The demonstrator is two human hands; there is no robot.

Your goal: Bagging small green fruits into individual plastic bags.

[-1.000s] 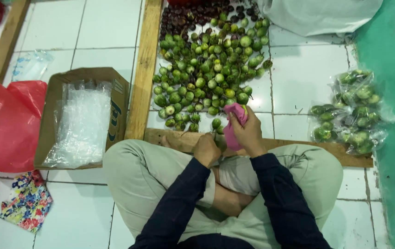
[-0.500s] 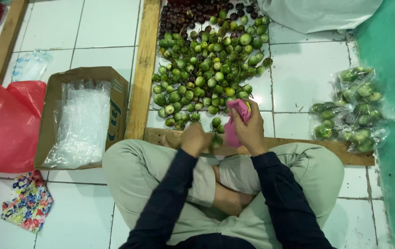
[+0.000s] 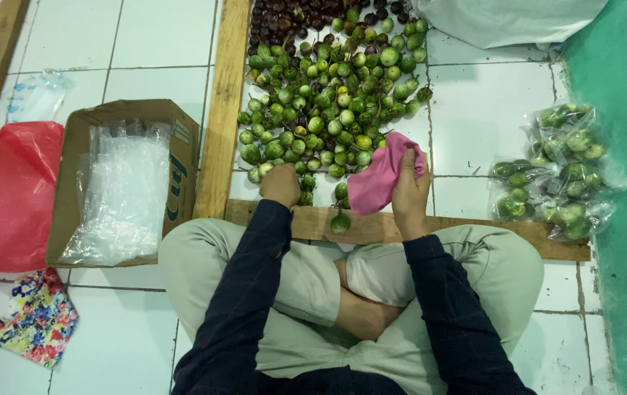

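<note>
The left hand [image 3: 281, 184] is closed down over small green round fruits [image 3: 328, 110] at the near edge of the pile, on the white tiled floor [image 3: 474, 117]. The right hand [image 3: 410, 186] holds a pink cloth [image 3: 379, 179] just right of it. A wooden plank [image 3: 372, 225] borders the pile on the near side and another plank [image 3: 224, 110] on the left. To the right, open tiles lie before the filled clear bags [image 3: 558, 172] and a green mat [image 3: 621, 183]. Far left stands a cardboard box [image 3: 174, 175] with plastic bags
</note>
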